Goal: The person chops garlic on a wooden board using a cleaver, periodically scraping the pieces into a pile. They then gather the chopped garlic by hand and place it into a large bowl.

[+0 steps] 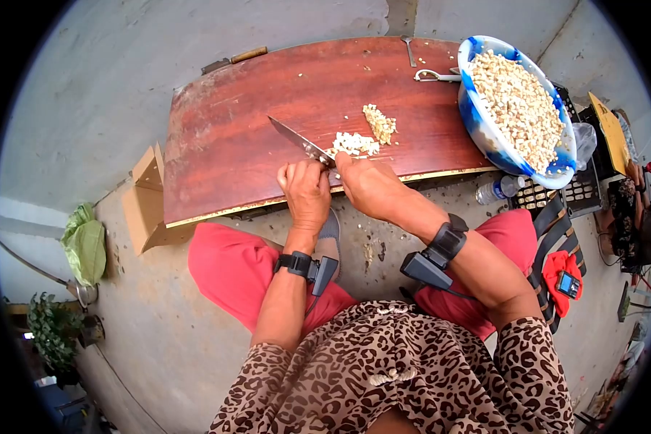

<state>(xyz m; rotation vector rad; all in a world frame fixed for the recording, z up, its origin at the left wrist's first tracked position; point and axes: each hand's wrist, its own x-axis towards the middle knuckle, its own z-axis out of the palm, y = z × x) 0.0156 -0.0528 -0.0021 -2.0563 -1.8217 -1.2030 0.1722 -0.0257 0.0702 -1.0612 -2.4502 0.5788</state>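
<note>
My right hand (369,186) is wrapped round the handle of a knife (296,137), whose blade points to the far left, low over the red-brown wooden table (231,145). Beside the blade, my left hand (305,189) is closed at the table's near edge, fingers curled; whatever it holds is hidden beneath them. Just beyond the knife lies a pile of chopped pale pieces (354,144). A second, yellower pile of pieces (379,124) sits a little farther back. Small bits cling near the blade's heel.
A blue-and-white basin (477,123) heaped with pale chopped pieces (517,108) stands at the right. Scissors (437,75), a spoon (409,50) and a wooden-handled tool (235,59) lie along the back. A cardboard box (145,202) is at left, a plastic bottle (500,189) below the basin.
</note>
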